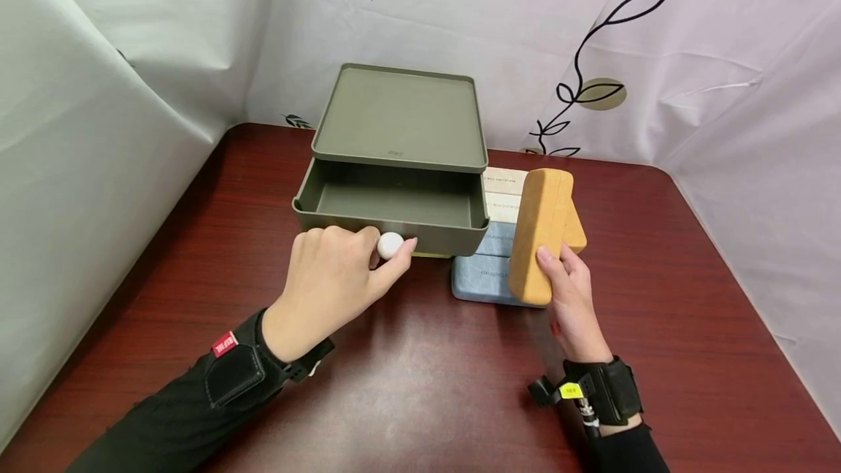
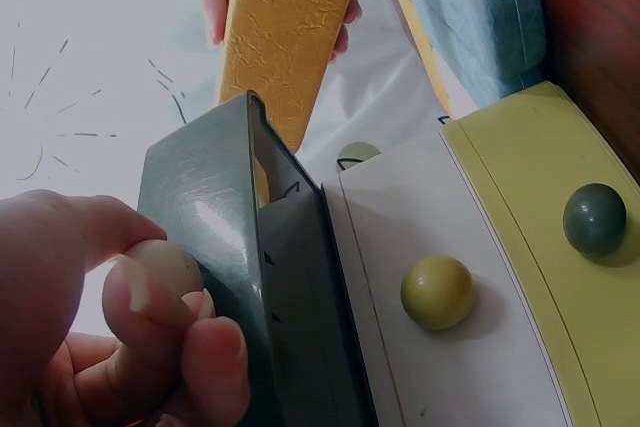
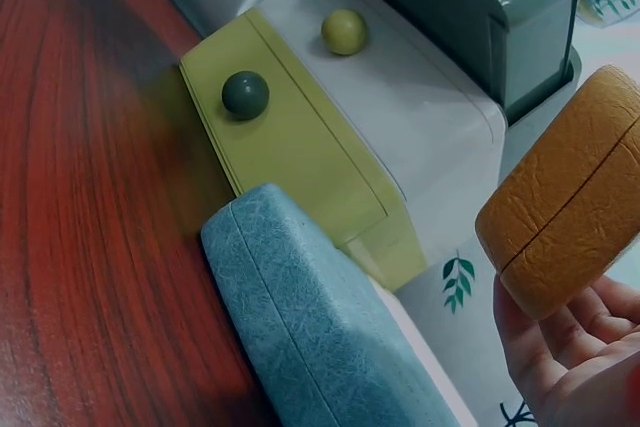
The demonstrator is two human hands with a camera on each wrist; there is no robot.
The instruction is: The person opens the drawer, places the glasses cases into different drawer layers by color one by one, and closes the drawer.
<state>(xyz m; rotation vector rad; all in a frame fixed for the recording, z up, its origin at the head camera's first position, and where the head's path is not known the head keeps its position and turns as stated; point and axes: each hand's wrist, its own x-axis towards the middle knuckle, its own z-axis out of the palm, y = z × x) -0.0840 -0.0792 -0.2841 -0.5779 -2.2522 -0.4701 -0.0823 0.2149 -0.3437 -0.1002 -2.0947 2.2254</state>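
In the head view my left hand (image 1: 328, 265) pinches the white round knob (image 1: 390, 244) of the top drawer (image 1: 447, 238) between thumb and fingers. This olive-green drawer is pulled out, and the visible part of its inside is bare. My right hand (image 1: 574, 301) grips an orange glasses case (image 1: 540, 236), held tilted up on end to the right of the drawer. Behind and below it, partly hidden, lies a second orange case (image 1: 576, 228). Blue cases (image 1: 482, 276) and cream cases (image 1: 503, 206) lie beside the drawer unit.
The drawer unit's flat top (image 1: 401, 115) has a raised rim. Lower down are a white drawer with a yellow knob (image 2: 437, 292) and a yellow-green drawer with a dark green knob (image 3: 245, 95). Fabric curtains (image 1: 749, 86) hang around the red-brown table (image 1: 420, 393).
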